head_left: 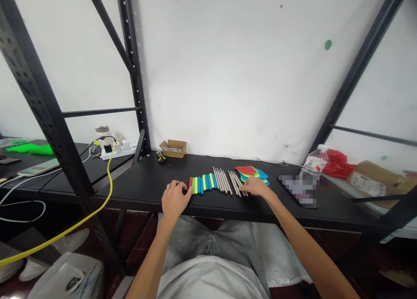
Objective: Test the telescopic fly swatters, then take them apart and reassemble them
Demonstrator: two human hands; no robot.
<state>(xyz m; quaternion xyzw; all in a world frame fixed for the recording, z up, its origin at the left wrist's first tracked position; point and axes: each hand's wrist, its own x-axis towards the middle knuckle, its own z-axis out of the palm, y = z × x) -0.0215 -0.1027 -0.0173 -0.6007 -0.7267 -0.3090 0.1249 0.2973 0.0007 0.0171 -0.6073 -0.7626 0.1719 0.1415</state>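
Note:
A row of flat coloured strips [202, 184] in red, green, yellow and blue lies side by side on the black table. My left hand [174, 199] rests at the row's left end, its thumb against the red strip [190, 184] and its fingers bent but apart from the thumb. Right of the strips, thin grey rods [223, 181] lie in two groups. Over the right-hand group [234, 184] is my right hand [256, 187], its fingertips pinched at a rod. Behind that hand, red, green and blue flat cards [246, 170] lie in an overlapping pile.
An open cardboard box [175, 149] and a yellow-black tool [160, 157] lie at the back left. To the right are a blurred dark packet [299, 189], a clear plastic bottle [314, 161] and a red bag [337, 163]. A yellow cable [110, 182] crosses the left side.

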